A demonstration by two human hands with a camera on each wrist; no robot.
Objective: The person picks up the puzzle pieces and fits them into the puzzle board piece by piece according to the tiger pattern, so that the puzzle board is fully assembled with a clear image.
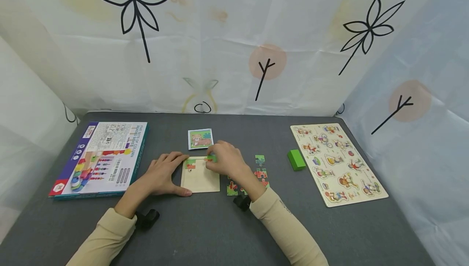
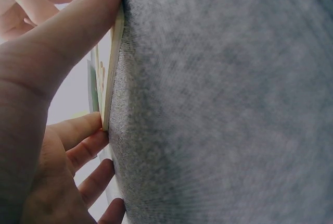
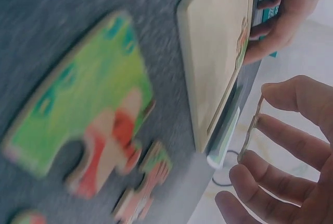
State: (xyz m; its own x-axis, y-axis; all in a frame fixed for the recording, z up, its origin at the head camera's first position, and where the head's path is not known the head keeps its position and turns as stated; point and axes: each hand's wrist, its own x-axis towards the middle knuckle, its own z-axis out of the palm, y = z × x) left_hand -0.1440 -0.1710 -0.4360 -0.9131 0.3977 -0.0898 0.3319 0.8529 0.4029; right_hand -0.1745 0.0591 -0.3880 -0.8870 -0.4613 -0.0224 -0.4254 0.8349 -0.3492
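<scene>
In the head view a small pale wooden puzzle tray (image 1: 200, 180) lies on the grey table. My left hand (image 1: 161, 174) holds its left side, thumb along the near edge and index finger by the far corner. A jigsaw piece (image 1: 190, 163) sits in the tray's far left corner. My right hand (image 1: 225, 160) pinches a green jigsaw piece (image 1: 211, 158) above the tray's far right corner. From the right wrist, this thin piece (image 3: 251, 130) shows edge-on between thumb and fingertips. Loose jigsaw pieces (image 1: 232, 189) lie to the tray's right, partly hidden by my right forearm.
Behind the tray lies a square picture card (image 1: 200, 138). A large printed box (image 1: 106, 156) occupies the left side. On the right are a green block (image 1: 296, 160) and a board with printed figures (image 1: 335, 176). White cloth walls (image 1: 227, 34) stand behind and beside the table.
</scene>
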